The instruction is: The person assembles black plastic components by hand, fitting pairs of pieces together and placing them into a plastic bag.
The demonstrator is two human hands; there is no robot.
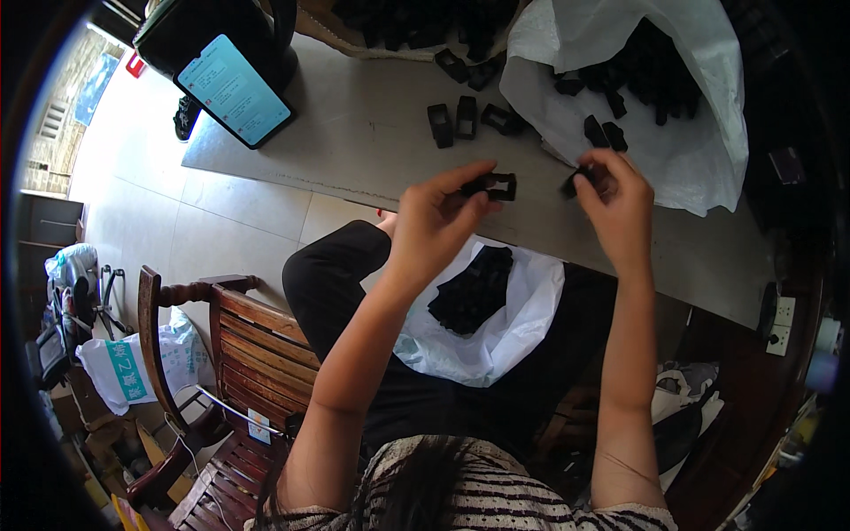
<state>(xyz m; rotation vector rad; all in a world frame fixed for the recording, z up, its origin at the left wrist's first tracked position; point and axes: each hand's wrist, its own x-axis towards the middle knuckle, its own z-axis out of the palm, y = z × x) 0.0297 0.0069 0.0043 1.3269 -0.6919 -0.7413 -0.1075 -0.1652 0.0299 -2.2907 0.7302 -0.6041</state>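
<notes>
Between the thumb and fingers of my left hand (440, 217) is a black rectangular plastic frame (503, 187) with an open middle, held over the table's near edge. My right hand (617, 203) pinches a small black plastic piece (569, 184), partly hidden by the fingers and slightly blurred. Just beyond my hands, several black frames (467, 117) stand or lie on the grey table (372, 133). A white sack (708, 168) at the right lies open, with a heap of black pieces (655, 75) inside. On my lap rests a white bag (540, 305) holding more black parts (474, 288).
A phone (235, 93) with a lit screen leans against a dark object at the far left. Another bag of black parts (425, 22) stands at the back. A wooden chair (266, 327) is to my left, and a wall socket (780, 326) is at the right.
</notes>
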